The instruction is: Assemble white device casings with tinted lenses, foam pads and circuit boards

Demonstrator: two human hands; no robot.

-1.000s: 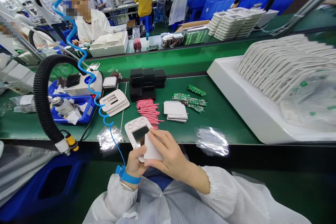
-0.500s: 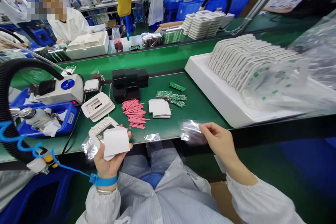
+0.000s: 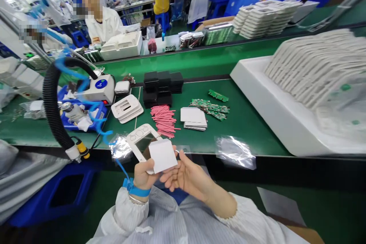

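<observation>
My left hand (image 3: pixel 145 172) grips a flat white square piece (image 3: pixel 162 155), its thumb over the lower left corner. Behind that piece a white device casing with a dark screen (image 3: pixel 140 132) juts over the table's front edge; whether my left fingers also hold it is hidden. Close by on the right is my right hand (image 3: pixel 187 173), fingers spread and palm up, its fingertips near or touching the square's edge. A clear plastic film (image 3: pixel 236 151) lies at the table edge, and another crinkled film (image 3: pixel 121 147) sits left of the casing.
Pink strips (image 3: pixel 164 121), stacked white squares (image 3: pixel 194 118), green circuit boards (image 3: pixel 210 108), black blocks (image 3: pixel 162 88) and white casings (image 3: pixel 127 108) cover the table's middle. At right stands a white foam tray (image 3: pixel 263 110). A black hose (image 3: pixel 51 103) arches at left; a co-worker (image 3: pixel 104 23) sits opposite.
My right hand has let go of the clear film, left it on the table edge and moved left to the white square. The view has shifted, so the table appears farther right.
</observation>
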